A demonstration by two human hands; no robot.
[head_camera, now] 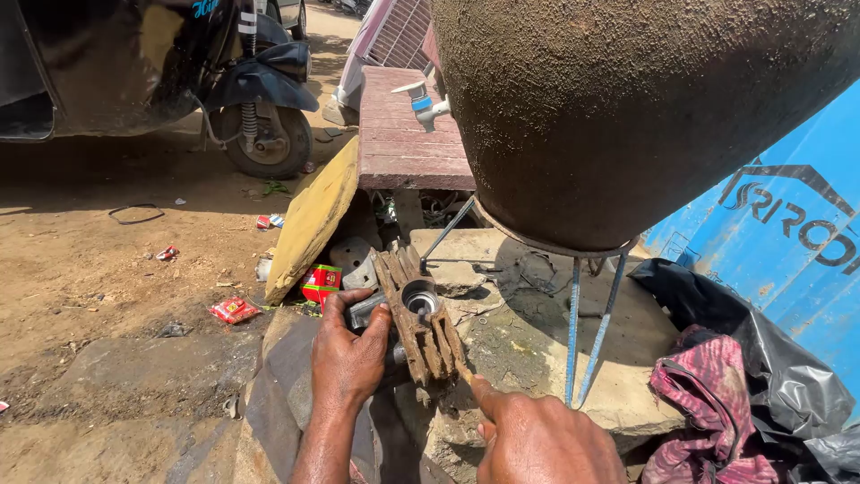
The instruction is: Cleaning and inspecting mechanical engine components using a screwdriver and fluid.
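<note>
Clearly the left hand point(348, 358) grips the rusty finned metal cylinder block point(419, 315); right hand point(537, 439) presses its edge with a pointed finger; brace it firmly against slipping

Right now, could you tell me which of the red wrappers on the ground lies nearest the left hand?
The upright red packet just above the left hand, beside the yellowish cushion.
</note>
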